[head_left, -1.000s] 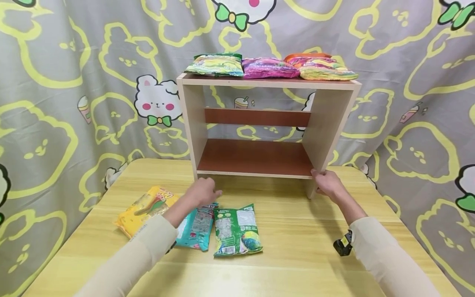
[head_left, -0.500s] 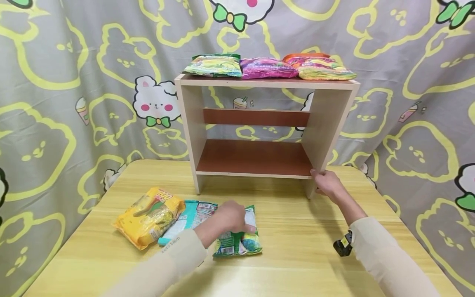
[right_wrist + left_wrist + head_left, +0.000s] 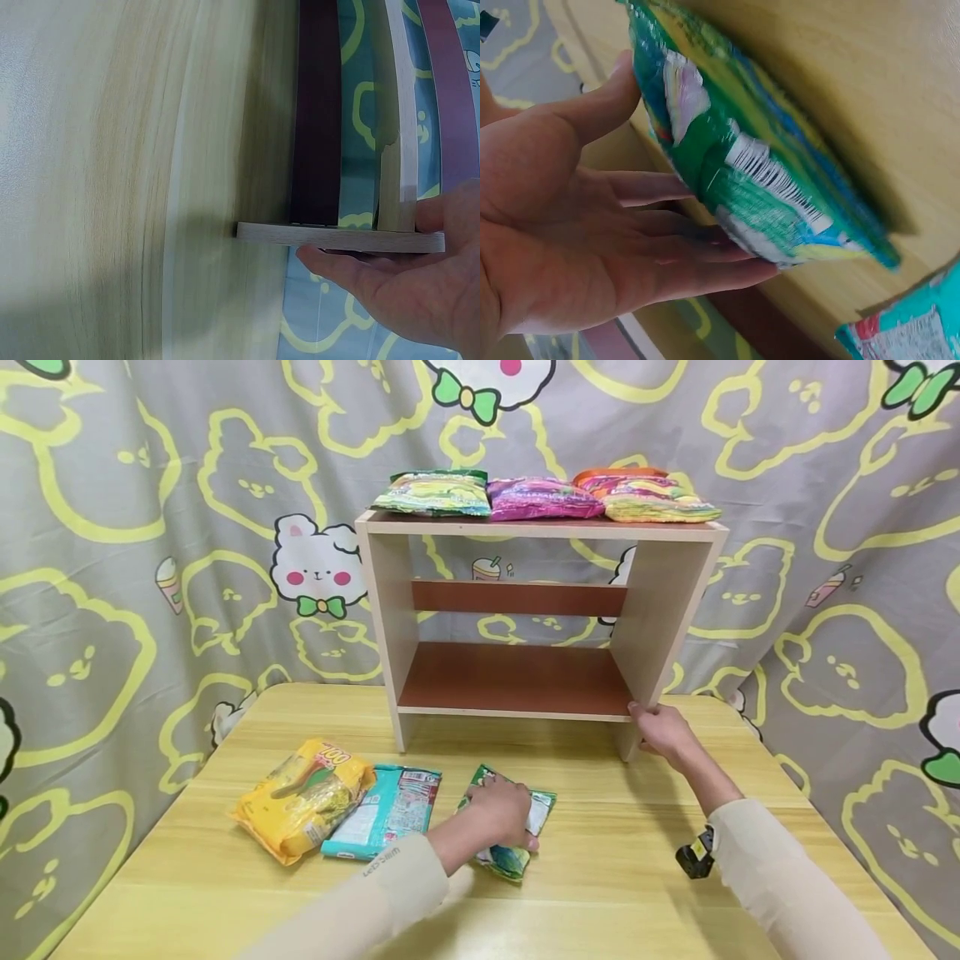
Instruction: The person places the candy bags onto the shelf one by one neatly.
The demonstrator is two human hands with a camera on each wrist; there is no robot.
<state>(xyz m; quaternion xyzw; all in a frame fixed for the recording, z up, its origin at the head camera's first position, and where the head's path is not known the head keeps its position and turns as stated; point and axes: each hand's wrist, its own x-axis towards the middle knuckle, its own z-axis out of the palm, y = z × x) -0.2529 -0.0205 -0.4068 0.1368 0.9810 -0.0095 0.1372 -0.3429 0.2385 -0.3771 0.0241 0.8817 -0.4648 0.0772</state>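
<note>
My left hand (image 3: 498, 810) reaches down over a green snack bag (image 3: 510, 864) and grips it from above. In the left wrist view the green bag tilts on edge, its barcode side showing, with the thumb at one side and the fingers at the other. My right hand (image 3: 663, 731) holds the right side panel of a small wooden shelf (image 3: 517, 677), low down beside the lower board. Seen from the right wrist, the thumb and fingers lie on either side of the panel's edge (image 3: 337, 237).
Left of the green bag lie a teal snack bag (image 3: 386, 810) and a yellow snack bag (image 3: 303, 797) on the wooden table (image 3: 600, 902). Atop the shelf sit a green-yellow packet (image 3: 435, 493), a purple packet (image 3: 543, 497) and pink-yellow packaging (image 3: 652, 497). A patterned curtain (image 3: 247, 552) hangs behind.
My left hand has moved right and down from near the shelf's left leg onto the green bag. The bag has turned and shifted slightly right. The right hand stays on the shelf.
</note>
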